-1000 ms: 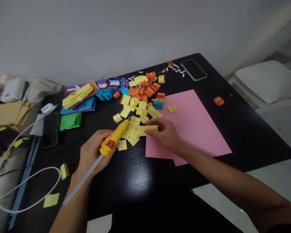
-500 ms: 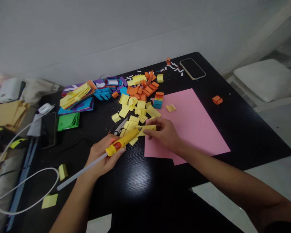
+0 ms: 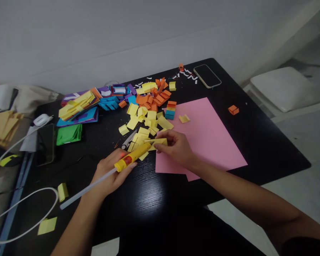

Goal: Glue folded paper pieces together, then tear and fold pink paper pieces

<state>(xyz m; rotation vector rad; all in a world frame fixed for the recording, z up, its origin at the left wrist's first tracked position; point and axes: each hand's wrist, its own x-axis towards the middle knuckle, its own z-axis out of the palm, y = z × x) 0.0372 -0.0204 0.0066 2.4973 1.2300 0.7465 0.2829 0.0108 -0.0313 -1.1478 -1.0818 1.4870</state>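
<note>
Left hand (image 3: 109, 173) partly obscures glue gun (image 3: 134, 155); right hand (image 3: 179, 148) partly obscures yellow strip (image 3: 160, 141); left edge crops white cable (image 3: 43, 188).

- pale-cased smartphone (image 3: 207, 76) near a far corner of the bench (image 3: 272, 156)
- dark smartphone (image 3: 46, 145) at left
- looped white cable (image 3: 45, 188)
- white seat (image 3: 280, 88) beyond the bench

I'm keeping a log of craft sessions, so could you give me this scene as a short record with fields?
Left hand: holds a yellow plastic glue gun
Gun's rear: long translucent glue stick sticking out
Right hand: pinches a narrow yellow paper strip
Gun's tip: at the strip; contact unclear
Right of the strip: overlapping flat pink paper sheets
Beyond the hands: loose yellow paper pieces, then folded orange paper pieces
Surface: black table
</note>
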